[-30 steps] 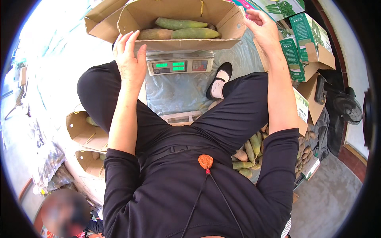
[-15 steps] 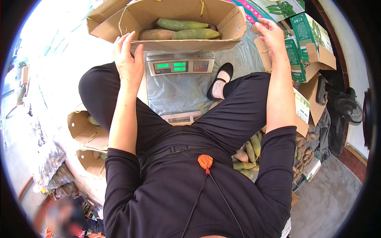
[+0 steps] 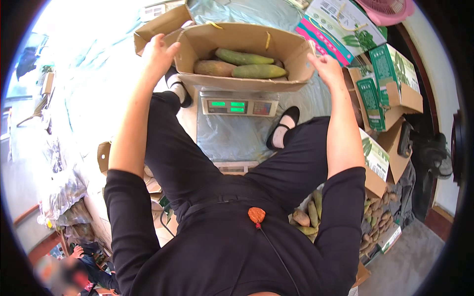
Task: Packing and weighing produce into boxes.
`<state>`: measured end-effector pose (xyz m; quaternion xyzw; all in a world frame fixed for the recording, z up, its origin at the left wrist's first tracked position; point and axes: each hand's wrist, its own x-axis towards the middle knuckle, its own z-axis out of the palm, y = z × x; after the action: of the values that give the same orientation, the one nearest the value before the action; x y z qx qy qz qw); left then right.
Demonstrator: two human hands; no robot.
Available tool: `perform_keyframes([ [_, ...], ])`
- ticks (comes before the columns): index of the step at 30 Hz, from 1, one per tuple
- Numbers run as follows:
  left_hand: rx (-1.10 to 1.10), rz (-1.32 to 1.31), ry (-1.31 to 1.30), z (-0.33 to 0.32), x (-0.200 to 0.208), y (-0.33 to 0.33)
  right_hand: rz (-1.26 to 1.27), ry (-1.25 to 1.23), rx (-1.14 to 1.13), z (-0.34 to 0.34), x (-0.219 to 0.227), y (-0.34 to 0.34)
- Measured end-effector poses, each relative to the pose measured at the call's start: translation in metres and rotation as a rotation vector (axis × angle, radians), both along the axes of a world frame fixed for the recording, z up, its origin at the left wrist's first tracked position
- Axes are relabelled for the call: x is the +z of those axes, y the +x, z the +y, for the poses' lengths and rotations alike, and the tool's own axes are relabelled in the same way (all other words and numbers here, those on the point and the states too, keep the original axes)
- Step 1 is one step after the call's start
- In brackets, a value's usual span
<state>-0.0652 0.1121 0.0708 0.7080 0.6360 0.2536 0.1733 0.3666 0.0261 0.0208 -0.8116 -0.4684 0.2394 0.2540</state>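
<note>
An open cardboard box (image 3: 237,84) sits on a digital scale (image 3: 239,107) whose green display is lit. Inside lie several long, thick green and brownish vegetables, like large radishes; a green one (image 3: 259,71) is at the front. Beside the box's left end, my left hand (image 3: 159,58) has its thumb and forefinger apart, close to the cardboard flap (image 3: 163,27); whether they touch it is hard to tell. At the right end, my right hand (image 3: 327,70) has its thumb and fingertips closed on the box's edge.
Printed green-and-white cartons (image 3: 377,96) stack up at the right, near a black fan (image 3: 434,148). Below them lie a heap of brown tubers (image 3: 377,217) and more long vegetables (image 3: 313,212). A pink fan (image 3: 387,10) stands far right. Another person (image 3: 89,269) is at lower left.
The box and scale now appear lower and further right in view. My right hand has gone from spread fingers beside the box to a pinch on its right edge.
</note>
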Motion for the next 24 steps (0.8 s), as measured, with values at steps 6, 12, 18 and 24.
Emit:
perform_keyframes([
  [6, -0.054, 0.231, -0.546, 0.046, -0.022, 0.001, -0.07, -0.135, -0.046, 0.008, -0.032, 0.01],
  [12, 0.002, 0.267, -0.627, 0.056, -0.055, -0.003, 0.044, -0.286, -0.161, 0.021, -0.024, -0.008],
  [18, 0.0, 0.115, -0.431, 0.046, -0.06, -0.006, 0.42, -0.221, -0.299, 0.023, -0.039, -0.008],
  [24, 0.015, 0.056, -0.541, 0.042, -0.032, -0.023, 0.424, -0.168, -0.147, 0.032, -0.026, -0.003],
])
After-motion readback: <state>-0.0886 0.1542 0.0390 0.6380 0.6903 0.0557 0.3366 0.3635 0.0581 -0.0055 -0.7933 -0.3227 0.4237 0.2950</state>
